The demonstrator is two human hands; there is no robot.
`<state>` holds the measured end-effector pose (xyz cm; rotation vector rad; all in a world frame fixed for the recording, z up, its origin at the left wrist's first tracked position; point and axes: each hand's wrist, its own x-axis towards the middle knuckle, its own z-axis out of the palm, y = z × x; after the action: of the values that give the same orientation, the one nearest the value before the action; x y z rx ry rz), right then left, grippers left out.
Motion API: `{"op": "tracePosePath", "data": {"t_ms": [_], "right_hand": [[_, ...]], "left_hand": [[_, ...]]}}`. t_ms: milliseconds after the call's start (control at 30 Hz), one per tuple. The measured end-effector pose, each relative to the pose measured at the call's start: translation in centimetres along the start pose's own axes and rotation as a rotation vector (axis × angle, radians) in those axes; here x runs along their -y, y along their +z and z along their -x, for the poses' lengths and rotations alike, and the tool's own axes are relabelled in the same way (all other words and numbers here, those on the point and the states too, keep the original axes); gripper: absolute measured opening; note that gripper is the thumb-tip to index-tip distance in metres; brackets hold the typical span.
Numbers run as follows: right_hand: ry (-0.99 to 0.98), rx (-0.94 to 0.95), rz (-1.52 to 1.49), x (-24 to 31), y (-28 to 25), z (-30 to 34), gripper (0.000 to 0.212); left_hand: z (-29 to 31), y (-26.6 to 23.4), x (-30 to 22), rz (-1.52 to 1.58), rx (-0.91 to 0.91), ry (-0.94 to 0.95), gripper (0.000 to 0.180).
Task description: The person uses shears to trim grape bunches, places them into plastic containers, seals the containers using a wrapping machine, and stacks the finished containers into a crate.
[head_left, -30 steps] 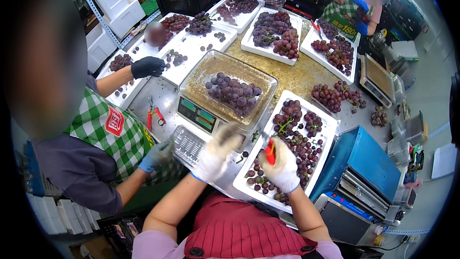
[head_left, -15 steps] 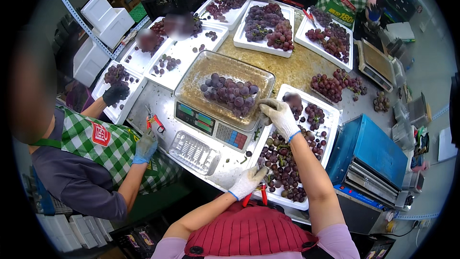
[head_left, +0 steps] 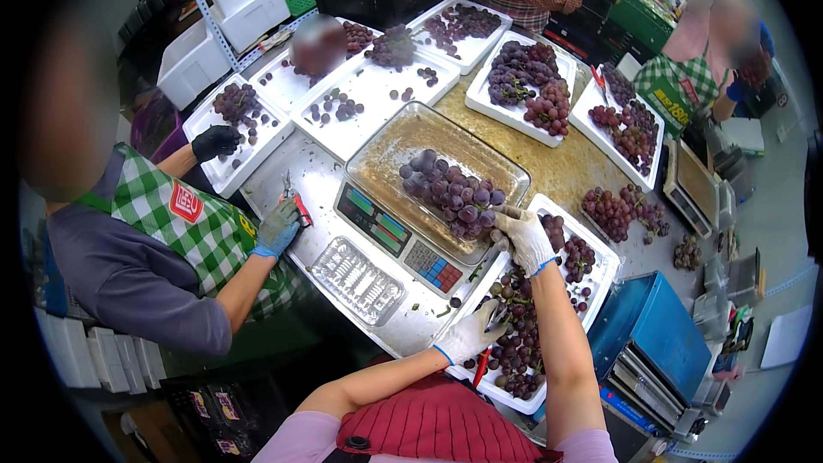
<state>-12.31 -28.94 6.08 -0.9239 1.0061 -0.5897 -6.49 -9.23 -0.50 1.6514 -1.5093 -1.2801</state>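
Observation:
My right hand (head_left: 525, 238) is closed at the near right end of a bunch of dark purple grapes (head_left: 453, 191). That bunch is over the worn metal pan (head_left: 386, 150) of a weighing scale; whether it rests or is slightly raised, I cannot tell. In my left hand (head_left: 468, 333) is a pair of red-handled snips (head_left: 482, 367), blades pointing up past the fingers. This hand hovers by the left edge of a white foam tray (head_left: 607, 264) full of loose grapes (head_left: 518, 343) and small clusters. My right forearm hides part of the tray.
A clear plastic punnet (head_left: 358, 281) lies left of the scale keypad (head_left: 433, 266). At left, a co-worker's gloved hand (head_left: 279, 228) holds red snips (head_left: 302, 210). More foam trays of grapes (head_left: 523, 77) stand beyond. A blue machine (head_left: 656, 326) sits at right.
The view has shifted, so the scene sits lower and further right. My right hand has moved from beside the pan onto the bunch's end. The snips in my left hand now point up.

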Motion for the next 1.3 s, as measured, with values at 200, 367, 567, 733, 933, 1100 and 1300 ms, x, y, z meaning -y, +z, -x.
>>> {"op": "tracePosePath", "data": {"t_ms": [200,367,567,733,933,1100,1300], "right_hand": [[0.03,-0.017,0.025,0.7,0.7,0.1,0.017],[0.043,-0.022,0.002,0.6,0.6,-0.2,0.018],[0.094,0.005,-0.001,0.5,0.0,-0.6,0.019],[0.093,0.005,-0.001,0.2,0.3,-0.7,0.019],[0.053,0.077,-0.009,0.1,-0.1,-0.7,0.019],[0.017,0.005,-0.001,0.4,0.5,-0.5,0.021],[0.028,0.004,0.001,0.2,0.3,-0.8,0.022]], "left_hand": [[0.3,0.6,1.4,-0.154,-0.044,0.2,0.059],[-0.2,1.7,2.6,-0.247,-0.108,0.324,0.051],[-0.1,0.7,1.8,-0.404,-0.108,0.373,0.039],[0.6,-1.5,2.1,-0.346,-0.186,0.469,0.031],[-0.3,-10.2,1.9,-0.41,-0.617,0.507,0.027],[-2.9,-18.5,0.3,-0.13,-0.777,0.5,0.023],[-5.0,-20.9,-1.8,0.937,-0.404,0.023,0.046]]}}
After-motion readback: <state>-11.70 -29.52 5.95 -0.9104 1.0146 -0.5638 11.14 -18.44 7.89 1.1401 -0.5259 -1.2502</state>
